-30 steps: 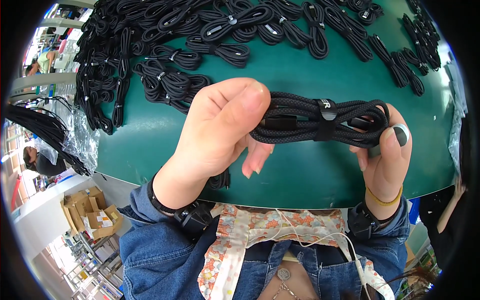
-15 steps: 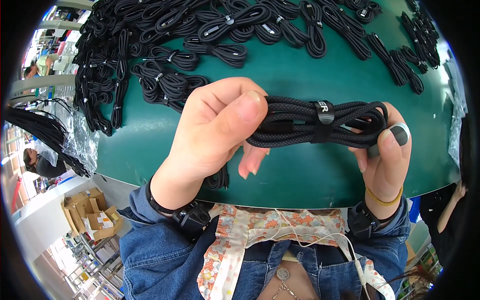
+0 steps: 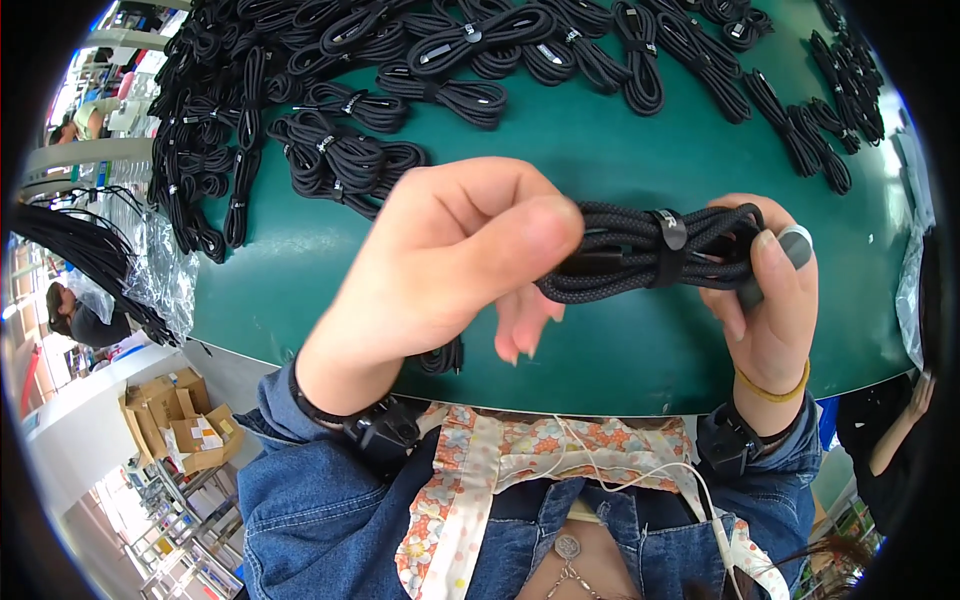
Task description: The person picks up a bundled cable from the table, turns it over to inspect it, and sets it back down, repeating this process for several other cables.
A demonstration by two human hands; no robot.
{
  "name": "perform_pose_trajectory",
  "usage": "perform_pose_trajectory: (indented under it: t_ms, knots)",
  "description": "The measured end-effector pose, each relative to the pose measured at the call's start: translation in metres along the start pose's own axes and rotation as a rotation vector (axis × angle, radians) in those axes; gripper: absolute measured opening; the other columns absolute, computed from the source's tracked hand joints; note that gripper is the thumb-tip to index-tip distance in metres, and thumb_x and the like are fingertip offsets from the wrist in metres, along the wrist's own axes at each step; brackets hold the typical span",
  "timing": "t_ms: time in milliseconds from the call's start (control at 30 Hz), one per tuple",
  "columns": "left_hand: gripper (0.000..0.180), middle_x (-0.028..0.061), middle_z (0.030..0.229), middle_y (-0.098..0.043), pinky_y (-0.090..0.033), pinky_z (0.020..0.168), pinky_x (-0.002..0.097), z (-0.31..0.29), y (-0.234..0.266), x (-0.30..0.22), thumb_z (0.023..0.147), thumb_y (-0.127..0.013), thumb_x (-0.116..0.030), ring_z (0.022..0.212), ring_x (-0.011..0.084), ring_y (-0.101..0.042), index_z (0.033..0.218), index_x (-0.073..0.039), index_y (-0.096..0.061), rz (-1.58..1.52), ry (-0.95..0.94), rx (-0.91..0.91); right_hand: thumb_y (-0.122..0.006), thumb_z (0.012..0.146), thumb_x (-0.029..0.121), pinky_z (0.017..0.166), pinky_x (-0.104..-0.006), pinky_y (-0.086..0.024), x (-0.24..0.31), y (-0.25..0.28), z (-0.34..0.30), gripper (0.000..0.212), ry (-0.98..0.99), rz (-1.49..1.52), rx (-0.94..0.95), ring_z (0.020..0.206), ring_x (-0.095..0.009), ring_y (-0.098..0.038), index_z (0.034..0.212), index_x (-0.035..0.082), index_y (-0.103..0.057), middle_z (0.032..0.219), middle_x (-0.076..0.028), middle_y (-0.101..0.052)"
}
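A green tabletop (image 3: 625, 350) spreads before a seated or standing person in a denim jacket (image 3: 315, 500) and a floral apron (image 3: 425, 530). Cardboard boxes (image 3: 205, 440) stand off beyond its near left corner. A crowded mass of coiled black braided cables (image 3: 345, 40) lines the far edge and runs down the left edge, thinning into separate coils toward the far right corner. Above the tabletop, toward the near edge and right of center, both bare hands share one bundle: the left hand (image 3: 450, 240) is clamped with thumb and forefinger on its left end, other fingers hanging loose beneath, while the right hand (image 3: 775, 290) is pinched on its right end. That strapped cable bundle (image 3: 630, 225) is held level, lengthwise between them, a black strap (image 3: 670, 257) around its middle. A yellow wristband (image 3: 775, 393) circles the right wrist.
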State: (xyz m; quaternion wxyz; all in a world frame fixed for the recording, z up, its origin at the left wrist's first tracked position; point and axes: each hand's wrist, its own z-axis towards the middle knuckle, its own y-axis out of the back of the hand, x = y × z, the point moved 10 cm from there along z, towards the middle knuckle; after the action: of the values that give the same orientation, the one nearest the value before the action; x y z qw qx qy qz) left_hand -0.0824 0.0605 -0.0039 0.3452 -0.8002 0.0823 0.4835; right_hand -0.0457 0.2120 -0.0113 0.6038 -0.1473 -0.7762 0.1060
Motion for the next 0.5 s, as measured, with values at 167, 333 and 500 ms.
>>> perform_pose_trajectory:
  t_ms: [167, 333, 500]
  knots:
    - [0.044, 0.0097, 0.055, -0.052, -0.039, 0.042, 0.0232, -0.005, 0.03, -0.037, 0.068, -0.06, -0.037, 0.048, 0.0139, -0.053, 0.078, 0.004, -0.048, 1.094, -0.135, -0.093, -0.049, 0.075, 0.03, 0.041, -0.0159, -0.026, -0.008, -0.013, 0.001, 0.041, 0.018, -0.579, 0.245, 0.041, -0.004, -0.036, 0.096, -0.006, -0.047, 0.062, -0.004, -0.052]
    - [0.037, 0.0135, 0.056, -0.05, -0.042, 0.049, 0.0281, -0.009, 0.047, -0.015, 0.06, -0.067, -0.024, 0.054, 0.0214, -0.054, 0.08, 0.002, -0.05, 1.646, 0.087, -0.134, -0.048, 0.079, 0.02, 0.041, -0.02, -0.029, 0.021, 0.031, 0.003, 0.03, 0.126, -0.323, -0.009, 0.044, -0.003, -0.036, 0.099, -0.002, -0.049, 0.073, -0.007, -0.056]
    - [0.041, 0.0049, 0.064, -0.05, -0.041, 0.052, 0.0226, 0.001, 0.033, 0.013, 0.055, -0.071, -0.013, 0.057, 0.0123, -0.054, 0.09, -0.001, -0.051, 1.806, 0.015, 0.022, -0.039, 0.084, 0.02, 0.04, -0.0187, -0.025, 0.067, 0.067, -0.003, 0.033, 0.445, 0.156, -0.369, 0.039, -0.003, -0.03, 0.107, -0.003, -0.044, 0.087, -0.011, -0.057]
